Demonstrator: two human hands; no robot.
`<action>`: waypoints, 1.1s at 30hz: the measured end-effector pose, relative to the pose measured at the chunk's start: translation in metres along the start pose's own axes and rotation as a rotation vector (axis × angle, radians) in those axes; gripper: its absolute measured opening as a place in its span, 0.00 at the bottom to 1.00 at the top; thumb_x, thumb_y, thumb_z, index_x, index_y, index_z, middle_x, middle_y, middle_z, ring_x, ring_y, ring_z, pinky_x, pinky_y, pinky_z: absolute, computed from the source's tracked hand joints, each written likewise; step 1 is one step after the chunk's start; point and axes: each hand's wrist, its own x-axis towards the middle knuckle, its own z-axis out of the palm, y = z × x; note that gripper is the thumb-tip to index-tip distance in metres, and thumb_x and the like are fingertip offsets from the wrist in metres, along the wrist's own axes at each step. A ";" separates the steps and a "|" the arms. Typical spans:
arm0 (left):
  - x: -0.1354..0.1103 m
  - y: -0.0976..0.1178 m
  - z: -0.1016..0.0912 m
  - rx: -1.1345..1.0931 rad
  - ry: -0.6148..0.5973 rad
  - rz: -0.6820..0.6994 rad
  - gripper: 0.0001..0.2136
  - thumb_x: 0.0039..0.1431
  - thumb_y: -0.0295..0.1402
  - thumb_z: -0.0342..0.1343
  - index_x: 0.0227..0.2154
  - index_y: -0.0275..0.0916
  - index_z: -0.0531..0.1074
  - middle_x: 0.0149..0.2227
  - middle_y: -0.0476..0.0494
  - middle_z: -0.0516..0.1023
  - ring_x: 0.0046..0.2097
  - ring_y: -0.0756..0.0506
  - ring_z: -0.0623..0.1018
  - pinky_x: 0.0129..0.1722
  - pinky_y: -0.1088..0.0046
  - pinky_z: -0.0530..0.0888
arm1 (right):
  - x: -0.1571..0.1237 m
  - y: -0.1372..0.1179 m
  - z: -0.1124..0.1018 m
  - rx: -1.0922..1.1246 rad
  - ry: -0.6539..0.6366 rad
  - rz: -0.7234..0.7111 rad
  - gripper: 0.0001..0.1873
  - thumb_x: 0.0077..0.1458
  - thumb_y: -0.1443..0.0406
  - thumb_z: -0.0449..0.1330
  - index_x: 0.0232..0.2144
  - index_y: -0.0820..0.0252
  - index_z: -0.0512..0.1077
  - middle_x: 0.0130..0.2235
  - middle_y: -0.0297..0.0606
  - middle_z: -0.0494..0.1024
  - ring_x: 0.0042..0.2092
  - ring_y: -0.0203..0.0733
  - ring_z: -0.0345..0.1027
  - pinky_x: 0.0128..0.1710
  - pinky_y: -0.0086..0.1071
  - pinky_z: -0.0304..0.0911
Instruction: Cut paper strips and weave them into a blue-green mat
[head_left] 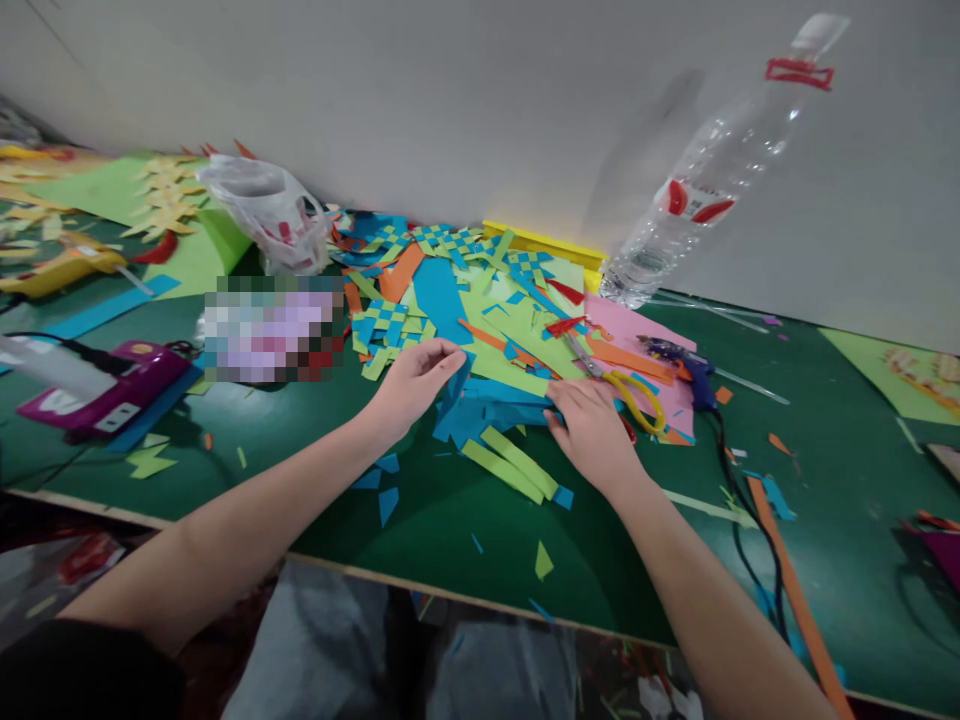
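My left hand (416,378) pinches the upper edge of a blue paper strip (480,410) lying in a pile of blue strips on the green table (420,520). My right hand (589,425) rests on the right end of the same blue pile, fingers curled down on the paper. Light green strips (514,465) lie just in front of the pile. Woven blue-and-green paper mats (386,325) and loose coloured sheets sit behind my hands.
Yellow-handled scissors (637,395) lie right of my right hand, beside a blue glue gun (694,375) with its cord. A clear plastic bottle (712,170) leans on the wall. A plastic bag (270,210) and a purple device (112,390) are at left.
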 end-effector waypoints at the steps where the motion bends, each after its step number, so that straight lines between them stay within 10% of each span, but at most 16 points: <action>1: 0.000 0.000 0.000 -0.004 -0.003 -0.003 0.11 0.58 0.39 0.55 0.27 0.37 0.68 0.23 0.51 0.67 0.25 0.53 0.68 0.26 0.76 0.64 | 0.000 0.000 0.001 -0.012 0.000 -0.006 0.14 0.58 0.71 0.54 0.46 0.67 0.70 0.44 0.47 0.78 0.48 0.51 0.68 0.50 0.43 0.59; 33: 0.000 0.005 0.000 -0.365 -0.023 -0.250 0.10 0.52 0.39 0.61 0.27 0.38 0.70 0.23 0.52 0.72 0.24 0.54 0.74 0.27 0.80 0.70 | -0.001 0.001 -0.001 0.220 0.067 0.240 0.11 0.56 0.70 0.53 0.38 0.61 0.75 0.37 0.44 0.80 0.40 0.47 0.74 0.42 0.41 0.69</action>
